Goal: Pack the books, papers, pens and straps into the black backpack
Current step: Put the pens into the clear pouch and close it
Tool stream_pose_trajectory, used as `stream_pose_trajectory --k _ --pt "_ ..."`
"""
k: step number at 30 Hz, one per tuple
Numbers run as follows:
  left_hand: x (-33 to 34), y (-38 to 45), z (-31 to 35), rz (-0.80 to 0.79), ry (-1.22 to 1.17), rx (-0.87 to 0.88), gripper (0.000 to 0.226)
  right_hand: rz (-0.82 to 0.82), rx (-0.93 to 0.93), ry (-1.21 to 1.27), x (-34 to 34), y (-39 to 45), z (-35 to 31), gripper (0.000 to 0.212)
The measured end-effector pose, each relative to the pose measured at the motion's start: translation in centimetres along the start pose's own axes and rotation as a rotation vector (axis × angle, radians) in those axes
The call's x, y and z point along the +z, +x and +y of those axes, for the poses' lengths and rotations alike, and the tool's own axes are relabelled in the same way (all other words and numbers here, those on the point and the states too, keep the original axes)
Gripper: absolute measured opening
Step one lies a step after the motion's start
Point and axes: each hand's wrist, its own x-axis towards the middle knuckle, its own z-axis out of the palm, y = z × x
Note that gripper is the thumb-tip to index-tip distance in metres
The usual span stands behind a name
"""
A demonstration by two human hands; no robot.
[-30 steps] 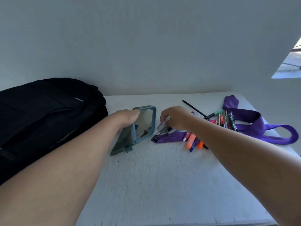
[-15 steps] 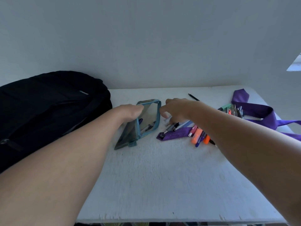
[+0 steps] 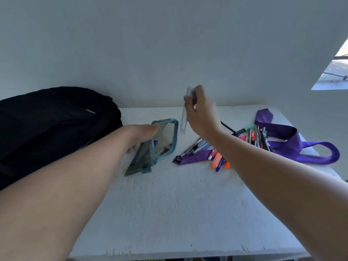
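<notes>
A black backpack (image 3: 52,125) lies at the left of the white table (image 3: 178,213). My left hand (image 3: 143,134) grips the rim of a clear pencil pouch with teal edging (image 3: 163,142), holding its mouth open; a few pens lie inside. My right hand (image 3: 199,112) is raised above the table and pinches a pale, blurred pen (image 3: 184,117) that hangs almost upright just right of the pouch mouth. A heap of coloured pens and markers (image 3: 222,155) lies on a purple strap (image 3: 192,157). A longer purple strap (image 3: 293,146) curls at the right with more pens (image 3: 258,136) on it.
A plain wall rises right behind the table. The table's front edge runs along the bottom of the view. A bright window opening (image 3: 333,72) shows at the upper right.
My right hand has lifted from the pen heap with a pale pen and now holds it upright above the pouch's right side. My left hand keeps its hold on the pouch.
</notes>
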Motion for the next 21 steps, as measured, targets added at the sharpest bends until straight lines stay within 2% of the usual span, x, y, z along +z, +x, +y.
stream_pose_trajectory --k 3,4,7,8,10,11,13,15,18,21 --pt "0.0 -0.5 0.7 -0.015 -0.111 0.016 0.063 0.009 0.331 0.317 1.0 -0.9 -0.5 0.014" --pt "0.1 -0.7 1.0 -0.011 -0.152 0.029 0.060 -0.002 0.418 0.396 1.5 -1.4 -0.6 0.019" --pt "0.1 -1.3 1.5 -0.012 -0.245 0.042 0.058 -0.115 0.568 0.456 3.4 -2.7 -0.4 0.027" --pt "0.1 -1.2 1.6 -0.004 -0.254 0.051 0.055 -0.192 0.597 0.403 3.9 -3.1 -0.7 0.030" --pt "0.1 -1.4 2.0 0.022 -0.258 0.076 0.043 -0.389 0.545 0.141 4.6 -3.3 -1.0 0.034" --pt "0.1 -1.5 2.2 0.024 -0.253 0.088 0.041 -0.482 0.461 -0.023 4.7 -3.3 -1.0 0.033" --pt "0.4 -1.8 2.9 0.017 -0.223 0.113 0.045 -0.556 0.263 -0.270 4.2 -3.0 -0.8 0.028" --pt "0.8 -1.6 3.6 -0.007 -0.189 0.127 0.056 -0.472 0.192 -0.318 3.1 -2.3 -0.1 0.028" --pt "1.4 -0.9 4.5 -0.018 -0.153 0.151 0.056 -0.260 0.290 -0.185 1.1 -0.9 2.4 0.018" --pt "1.6 0.0 5.2 -0.029 -0.126 0.180 0.059 -0.162 0.346 -0.269 -1.1 0.4 6.1 0.009"
